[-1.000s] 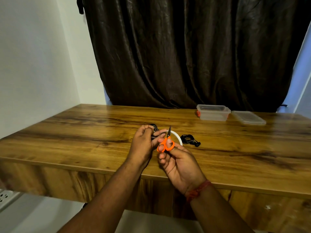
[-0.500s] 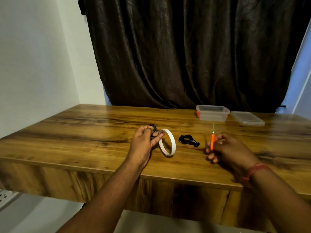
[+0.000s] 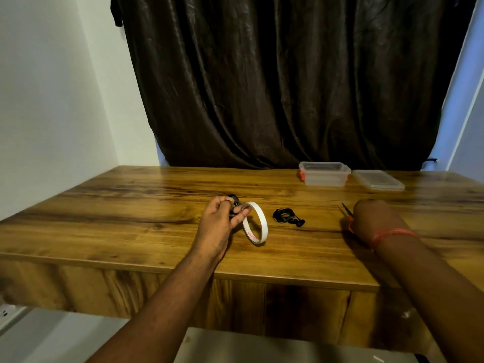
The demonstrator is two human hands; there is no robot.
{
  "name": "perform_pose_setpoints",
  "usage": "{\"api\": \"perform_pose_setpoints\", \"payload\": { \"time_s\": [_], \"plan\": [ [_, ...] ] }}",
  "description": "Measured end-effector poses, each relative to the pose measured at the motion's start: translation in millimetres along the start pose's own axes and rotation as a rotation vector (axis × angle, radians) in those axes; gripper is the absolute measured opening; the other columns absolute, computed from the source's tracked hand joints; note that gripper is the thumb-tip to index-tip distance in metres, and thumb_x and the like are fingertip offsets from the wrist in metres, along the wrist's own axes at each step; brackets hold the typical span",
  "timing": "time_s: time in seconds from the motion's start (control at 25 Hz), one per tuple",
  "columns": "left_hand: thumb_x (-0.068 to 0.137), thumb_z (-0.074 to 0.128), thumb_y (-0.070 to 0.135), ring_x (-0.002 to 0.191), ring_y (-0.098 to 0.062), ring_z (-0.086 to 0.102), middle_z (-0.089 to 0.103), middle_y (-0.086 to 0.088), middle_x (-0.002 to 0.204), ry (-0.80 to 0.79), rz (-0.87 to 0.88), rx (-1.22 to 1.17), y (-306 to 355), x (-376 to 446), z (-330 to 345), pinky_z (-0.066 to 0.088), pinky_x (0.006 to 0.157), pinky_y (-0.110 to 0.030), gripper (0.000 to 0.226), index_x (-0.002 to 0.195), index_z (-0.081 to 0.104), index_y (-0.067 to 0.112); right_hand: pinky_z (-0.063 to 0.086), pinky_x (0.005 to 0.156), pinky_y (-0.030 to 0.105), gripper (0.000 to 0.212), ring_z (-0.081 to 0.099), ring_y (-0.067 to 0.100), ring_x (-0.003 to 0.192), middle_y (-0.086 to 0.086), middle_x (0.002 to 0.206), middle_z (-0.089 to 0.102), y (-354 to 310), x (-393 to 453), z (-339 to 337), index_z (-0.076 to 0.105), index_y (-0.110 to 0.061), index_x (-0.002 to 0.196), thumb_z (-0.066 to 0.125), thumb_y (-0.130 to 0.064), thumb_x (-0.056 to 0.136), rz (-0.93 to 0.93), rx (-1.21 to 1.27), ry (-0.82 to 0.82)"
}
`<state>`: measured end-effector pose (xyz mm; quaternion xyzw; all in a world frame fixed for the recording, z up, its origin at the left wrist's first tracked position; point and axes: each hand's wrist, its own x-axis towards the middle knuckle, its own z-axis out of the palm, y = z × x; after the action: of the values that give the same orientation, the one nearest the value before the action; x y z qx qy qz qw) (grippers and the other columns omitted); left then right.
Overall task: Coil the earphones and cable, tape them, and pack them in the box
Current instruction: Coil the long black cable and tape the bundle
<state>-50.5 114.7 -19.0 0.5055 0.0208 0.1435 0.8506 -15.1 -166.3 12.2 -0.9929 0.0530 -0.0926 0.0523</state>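
One table (image 3: 131, 218) of brown wood is being seen, and it is filling the width of the view; one dark curtain (image 3: 275, 82) is hanging behind it. Two hands are being counted.

One clear box (image 3: 324, 174) with orange clips is standing open at the far right part of the table. One clear lid (image 3: 377, 180) is lying flat just beside it, on its right, apart from it.

The left hand (image 3: 217, 226) is being held above the middle of the table. Its fingers are curled around a small black coil (image 3: 234, 205), and the same hand is also holding one tape ring (image 3: 255, 223). The ring is white, with red print on its inner side, and it is hanging on edge at the right of the fingers. It cannot be told whether its lower edge is touching the table.

The right hand (image 3: 372, 218) is lying low over the table at the right, with a red thread around the wrist. One pair of scissors (image 3: 347, 213) is being gripped in it: only the thin dark blades and a bit of orange handle are being shown at its left side.

One more black bundle (image 3: 287, 216) is lying on the table between the ring and the scissors, apart from both. It is looking like a small coil of thin cable with a plug or bud sticking out to the right. So two black coils are being counted; which one is the earphones cannot be told.
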Motion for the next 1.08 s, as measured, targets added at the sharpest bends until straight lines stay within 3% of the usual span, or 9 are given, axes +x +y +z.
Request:
{"api": "perform_pose_setpoints", "payload": {
  "time_s": [0.12, 0.36, 0.44, 0.52, 0.6, 0.72, 0.8, 0.96, 1.08],
  "plan": [
    [0.102, 0.043, 0.009, 0.083, -0.017, 0.073, 0.069, -0.002, 0.064, -0.006, -0.007, 0.005, 0.0, -0.5, -0.4, 0.055, 0.093, -0.037, 0.015, 0.096, 0.056, 0.006, 0.040, 0.073, 0.028, 0.022, 0.060, 0.030, 0.097, 0.015, 0.104, 0.064, -2.4, -4.1, -5.3, 0.062, -0.011, 0.097, 0.060, -0.032, 0.094, -0.021, -0.059, -0.040],
    [0.102, 0.043, 0.009, 0.080, -0.016, 0.073, 0.066, -0.004, 0.065, -0.013, -0.006, 0.005, 0.2, -1.4, -0.8, 0.055, 0.093, -0.038, 0.016, 0.096, 0.057, 0.005, 0.041, 0.069, 0.028, 0.027, 0.054, 0.022, 0.083, 0.004, 0.081, 0.052, -2.6, 4.1, -13.5, 0.058, -0.013, 0.085, 0.058, -0.038, 0.095, 0.000, -0.098, -0.213],
    [0.102, 0.043, 0.009, 0.085, -0.019, 0.073, 0.067, -0.004, 0.067, -0.015, -0.005, 0.018, 0.2, -1.2, -1.5, 0.055, 0.093, -0.037, 0.016, 0.096, 0.057, 0.005, 0.043, 0.069, 0.030, 0.027, 0.057, 0.025, 0.083, 0.006, 0.084, 0.055, -3.8, 0.3, -10.8, 0.063, -0.012, 0.095, 0.060, -0.039, 0.093, -0.046, -0.105, -0.086],
    [0.102, 0.044, 0.009, 0.088, -0.020, 0.073, 0.069, -0.004, 0.068, -0.018, 0.001, 0.031, 0.7, -1.3, -1.4, 0.055, 0.093, -0.037, 0.016, 0.096, 0.057, 0.005, 0.048, 0.074, 0.034, 0.025, 0.060, 0.026, 0.089, 0.007, 0.096, 0.061, -15.3, -11.0, -8.5, 0.063, -0.016, 0.098, 0.055, -0.039, 0.095, -0.162, -0.091, 0.163],
    [0.102, 0.044, 0.010, 0.091, -0.022, 0.073, 0.068, -0.007, 0.074, -0.010, 0.002, 0.046, -0.1, -0.5, -1.8, 0.056, 0.092, -0.036, 0.016, 0.096, 0.058, 0.006, 0.048, 0.079, 0.035, 0.029, 0.057, 0.020, 0.092, 0.001, 0.098, 0.060, -45.3, -32.1, -4.6, 0.063, -0.020, 0.100, 0.045, -0.042, 0.100, -0.314, 0.143, 0.309],
    [0.102, 0.044, 0.012, 0.099, -0.026, 0.072, 0.066, -0.016, 0.090, -0.002, -0.005, 0.081, -2.9, 0.9, -1.7, 0.055, 0.094, -0.039, 0.017, 0.096, 0.059, 0.008, 0.048, 0.079, 0.026, 0.027, 0.058, 0.009, 0.093, -0.009, 0.100, 0.063, -98.1, -64.7, -0.5, 0.064, -0.024, 0.106, 0.047, -0.043, 0.100, -0.389, 0.757, 0.115],
    [0.102, 0.042, 0.011, 0.103, -0.029, 0.071, 0.065, -0.022, 0.096, -0.019, 0.009, 0.104, -3.4, -0.1, 0.2, 0.052, 0.098, -0.047, 0.017, 0.095, 0.057, 0.008, 0.053, 0.074, 0.025, 0.018, 0.064, 0.007, 0.089, -0.009, 0.099, 0.069, -120.4, -74.7, 7.5, 0.068, -0.022, 0.103, 0.055, -0.033, 0.098, -0.377, 1.022, -0.019],
    [0.102, 0.038, 0.008, 0.103, -0.029, 0.071, 0.060, -0.036, 0.117, -0.064, 0.025, 0.113, -2.4, -1.8, 2.0, 0.053, 0.095, -0.050, 0.016, 0.096, 0.053, 0.007, 0.053, 0.071, 0.034, 0.012, 0.066, 0.015, 0.082, -0.002, 0.090, 0.073, -129.0, -75.5, 22.7, 0.073, -0.021, 0.096, 0.063, -0.015, 0.094, -0.355, 1.300, -0.234],
    [0.103, 0.037, 0.007, 0.102, -0.031, 0.071, 0.066, -0.028, 0.103, -0.064, 0.023, 0.012, -1.4, 1.9, 0.0, 0.054, 0.092, -0.053, 0.018, 0.092, 0.050, 0.007, 0.042, 0.068, 0.040, 0.019, 0.053, 0.026, 0.074, 0.017, 0.080, 0.064, -118.8, -80.9, 23.1, 0.074, -0.023, 0.094, 0.061, -0.010, 0.095, -0.367, 1.393, -0.280]
  ]
}}
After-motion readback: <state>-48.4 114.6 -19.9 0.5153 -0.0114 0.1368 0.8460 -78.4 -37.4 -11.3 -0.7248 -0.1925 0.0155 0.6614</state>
